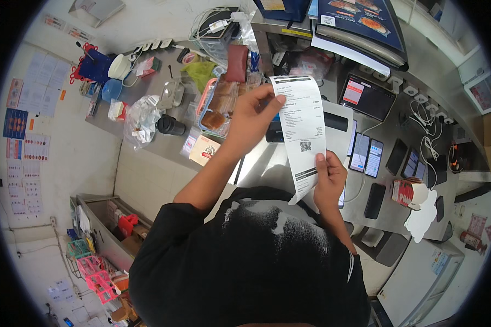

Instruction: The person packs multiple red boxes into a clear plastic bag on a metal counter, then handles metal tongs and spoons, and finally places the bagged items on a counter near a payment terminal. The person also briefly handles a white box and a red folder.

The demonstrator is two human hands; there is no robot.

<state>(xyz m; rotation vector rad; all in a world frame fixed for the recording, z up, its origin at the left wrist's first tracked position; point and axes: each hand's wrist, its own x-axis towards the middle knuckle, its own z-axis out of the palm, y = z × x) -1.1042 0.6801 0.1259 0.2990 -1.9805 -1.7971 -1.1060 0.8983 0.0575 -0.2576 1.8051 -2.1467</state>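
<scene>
A long printed paper receipt (303, 122) hangs between both hands, its lower end curling towards the black shirt. My left hand (255, 112) pinches its upper left edge between thumb and fingers. Lower down, my right hand (329, 178) grips the right edge, thumb on the printed side. Behind the paper, a white device with a dark slot (336, 121) and part of a black device (273, 133) show; the receipt hides much of them. Left of these lies a plastic tray of wrapped brown food (221, 104), with a dark red pouch (237, 63) at its far end.
Several smartphones (375, 158) and a tablet (367, 97) lie or stand on the metal counter at right, with white cables and stacked red-and-white cartons (405, 192). At left are a black tumbler (171, 124), a plastic bag (141, 122), a lidded metal container (172, 92) and a printed box (205, 150).
</scene>
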